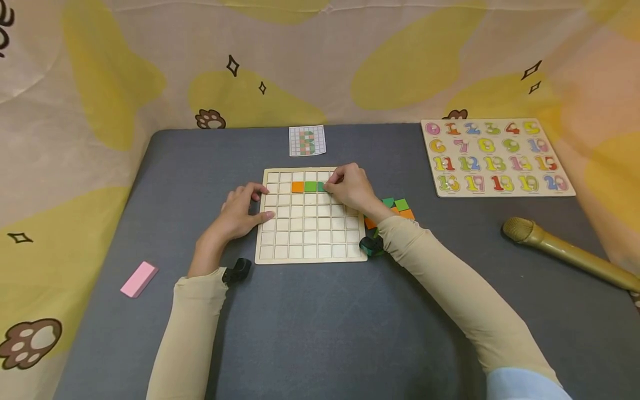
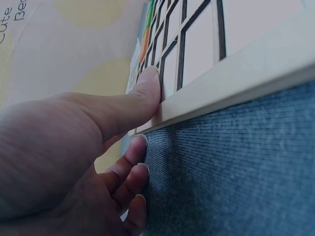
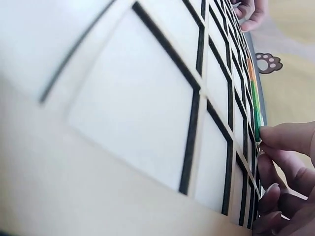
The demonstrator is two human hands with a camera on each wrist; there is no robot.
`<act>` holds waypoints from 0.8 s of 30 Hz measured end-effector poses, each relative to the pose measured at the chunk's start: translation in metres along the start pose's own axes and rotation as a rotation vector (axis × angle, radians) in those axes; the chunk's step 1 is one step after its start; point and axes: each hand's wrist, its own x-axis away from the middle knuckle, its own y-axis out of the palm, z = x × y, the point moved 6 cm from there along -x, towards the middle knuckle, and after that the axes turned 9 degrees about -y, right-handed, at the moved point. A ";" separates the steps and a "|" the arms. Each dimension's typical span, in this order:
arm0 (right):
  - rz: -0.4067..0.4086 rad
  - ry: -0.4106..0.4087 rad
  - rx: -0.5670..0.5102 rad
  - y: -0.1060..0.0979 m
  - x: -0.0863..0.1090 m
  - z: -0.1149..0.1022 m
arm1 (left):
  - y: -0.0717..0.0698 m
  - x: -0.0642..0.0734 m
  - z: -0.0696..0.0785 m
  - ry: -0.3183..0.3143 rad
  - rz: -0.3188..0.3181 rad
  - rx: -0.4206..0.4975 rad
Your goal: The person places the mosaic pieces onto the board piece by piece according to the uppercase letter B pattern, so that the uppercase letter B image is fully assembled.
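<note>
A pale wooden grid board (image 1: 310, 258) lies on the table, with an orange tile (image 1: 298, 187) and a bright green tile (image 1: 310, 186) side by side in its second row. My left hand (image 1: 239, 214) rests on the board's left edge, thumb on the rim and fingers spread along the side. Beside the bright green tile, my right hand (image 1: 351, 186) pinches a dark green tile (image 1: 321, 187) at its right end, right at its cell. The fingers partly cover this tile. Several loose green and orange tiles (image 1: 401, 205) lie right of the board, partly hidden under my right forearm.
Behind the board lies a printed pattern card (image 1: 307, 140). A number puzzle board (image 1: 500, 158) is at the back right, with a gold microphone (image 1: 570, 253) in front of it. A pink block (image 1: 139, 279) lies at the left. Patterned cloth (image 1: 300, 61) hangs behind the table.
</note>
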 end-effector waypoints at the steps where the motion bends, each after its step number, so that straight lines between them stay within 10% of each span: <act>1: 0.001 -0.004 -0.002 0.000 0.000 0.000 | 0.000 0.000 0.000 0.001 0.000 -0.001; 11: -0.026 -0.070 0.047 -0.007 0.004 0.001 | 0.001 -0.002 -0.001 -0.002 0.004 -0.005; 24: -0.258 -0.187 0.058 -0.038 0.018 0.019 | 0.000 -0.001 0.000 0.003 0.007 -0.005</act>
